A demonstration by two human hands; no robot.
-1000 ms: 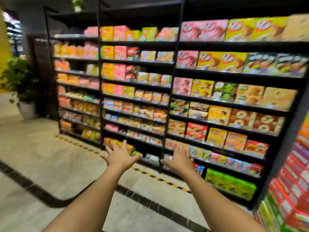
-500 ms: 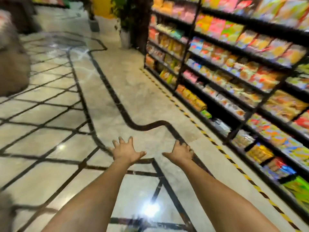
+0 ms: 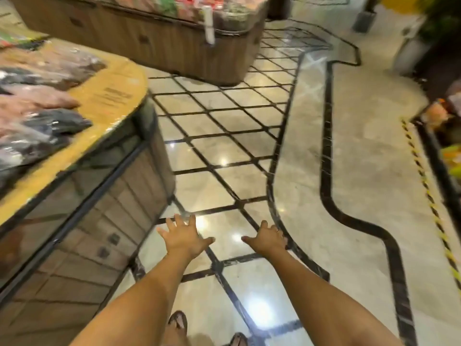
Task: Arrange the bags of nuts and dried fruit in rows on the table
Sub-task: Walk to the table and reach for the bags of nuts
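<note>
- Reaching out over the tiled floor [image 3: 224, 136], left hand [image 3: 185, 239] and right hand [image 3: 270, 239] are spreading their fingers, holding nothing
- Bags [image 3: 37, 116] are lying on the table [image 3: 109, 96] at left

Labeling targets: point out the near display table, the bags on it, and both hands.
display table [image 3: 109, 96], head view, bare yellow top.
bags [image 3: 50, 126], head view, dark bag.
left hand [image 3: 183, 239], head view, back.
right hand [image 3: 270, 239], head view, back.

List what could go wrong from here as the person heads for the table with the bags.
1. The table corner juts beside the left hand; a hip or arm could clip it.
2. The clear bags are heaped loosely near the rim and might slide off if bumped.
3. The glossy floor looks slick under sandals.
</note>
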